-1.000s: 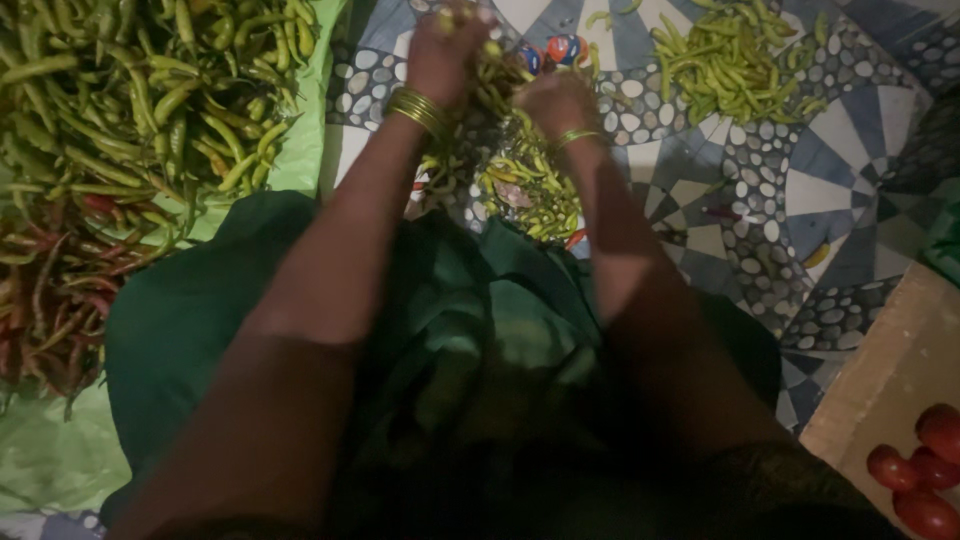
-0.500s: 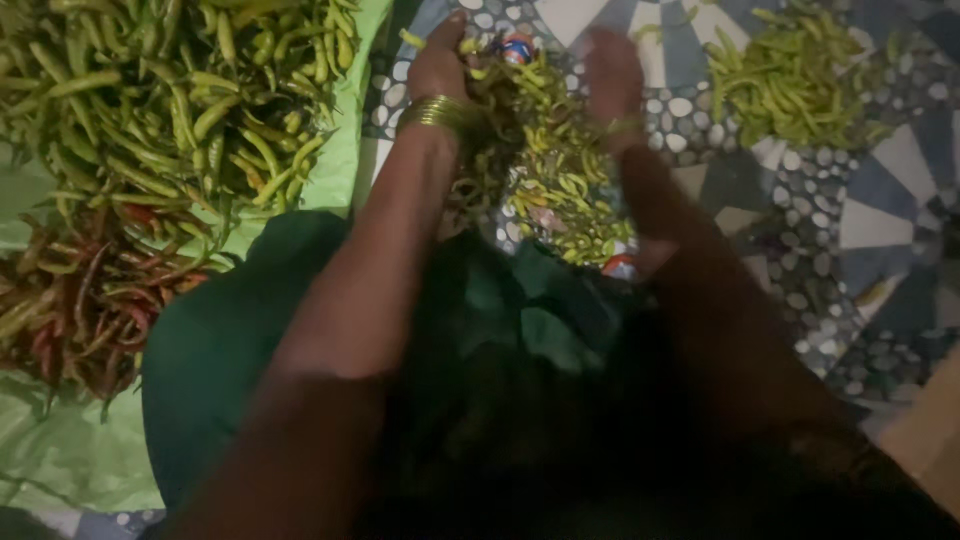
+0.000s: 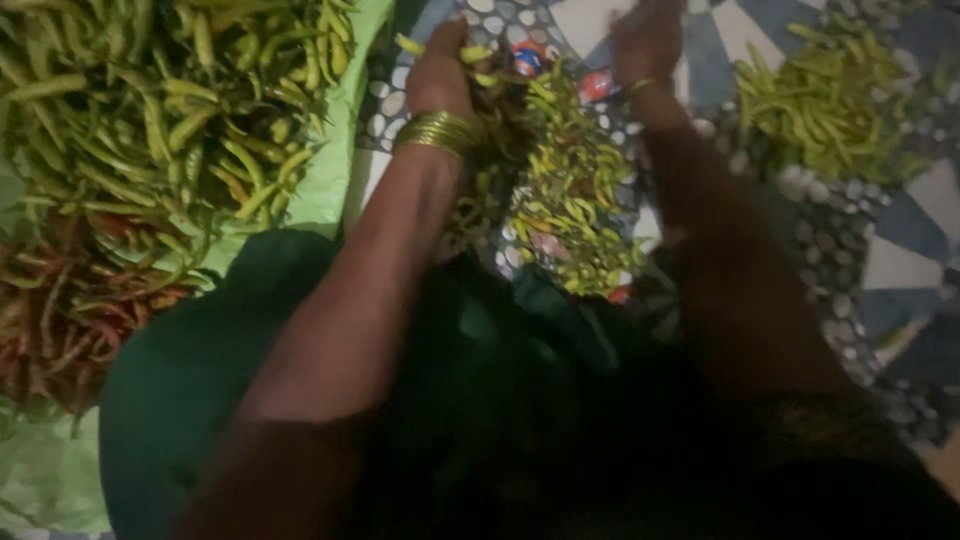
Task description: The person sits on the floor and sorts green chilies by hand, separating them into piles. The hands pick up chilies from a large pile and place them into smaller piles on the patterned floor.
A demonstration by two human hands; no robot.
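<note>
My left hand, with gold bangles at the wrist, is closed on a handful of small green chillies taken from the pile that lies in front of me on the patterned mat. My right hand reaches to the far side of the same pile, near the top edge of the view. Its fingers are blurred, and I cannot tell whether they hold anything. My dark green clothing covers the lower part of the view.
A big heap of long green chillies lies on a light green sheet at the left, with reddish chillies below it. Another green chilli pile sits at the upper right on the blue and white patterned mat.
Both hands have moved up and further away over the middle pile. The view has shifted, so the tomatoes at the lower right have dropped out of view.
</note>
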